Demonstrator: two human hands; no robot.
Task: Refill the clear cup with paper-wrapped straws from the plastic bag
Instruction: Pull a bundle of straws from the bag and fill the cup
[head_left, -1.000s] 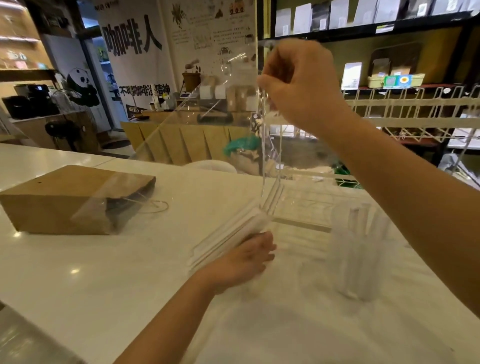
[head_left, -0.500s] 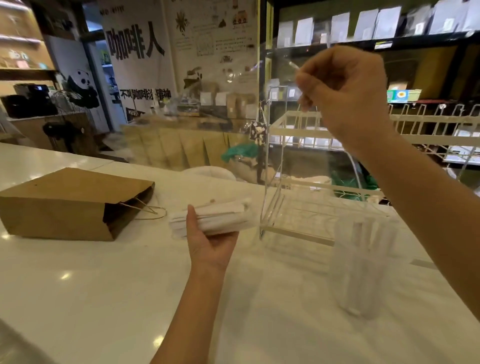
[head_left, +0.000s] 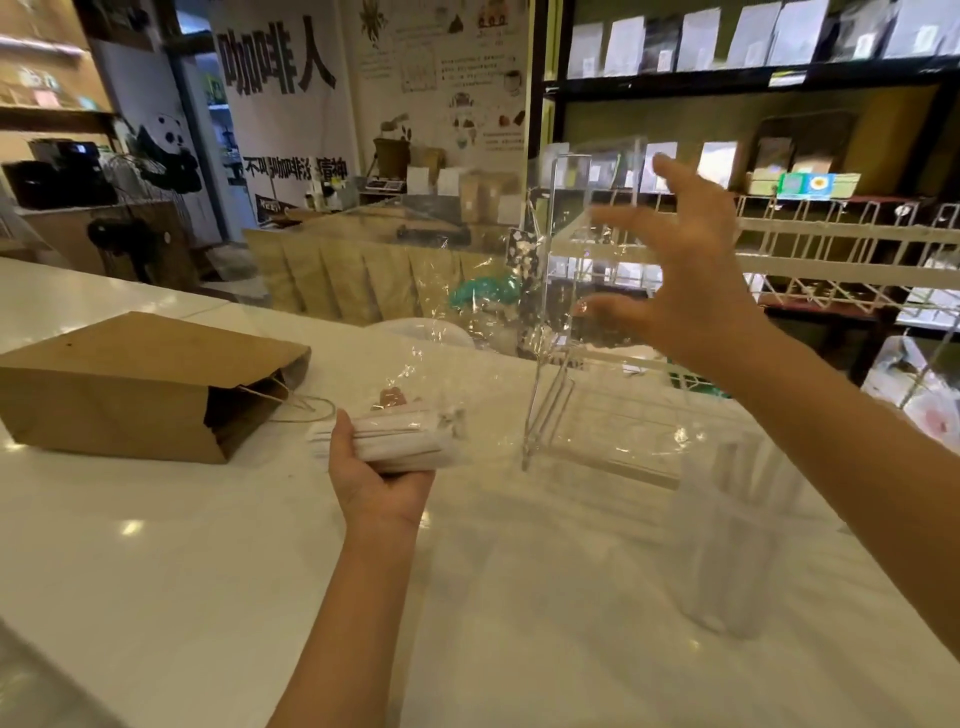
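My left hand (head_left: 376, 480) grips a thick bundle of paper-wrapped straws (head_left: 402, 444), held level over the white counter. The clear plastic bag (head_left: 441, 312) floats loose above and behind the bundle, crumpled and see-through. My right hand (head_left: 680, 270) hangs high at the right with fingers spread and nothing in it, just right of the bag. The clear cup (head_left: 727, 540) stands on the counter at the right, below that hand, with a few wrapped straws upright inside; it looks blurred.
A brown paper bag (head_left: 130, 384) lies on its side at the left of the white counter (head_left: 156, 571). A clear acrylic stand (head_left: 582, 405) sits between the bundle and the cup. White wire racks (head_left: 831, 249) and shelves stand behind.
My right hand has let go of the plastic bag and spread its fingers. The bag has come off the straws, which my left hand has lifted clear of the counter.
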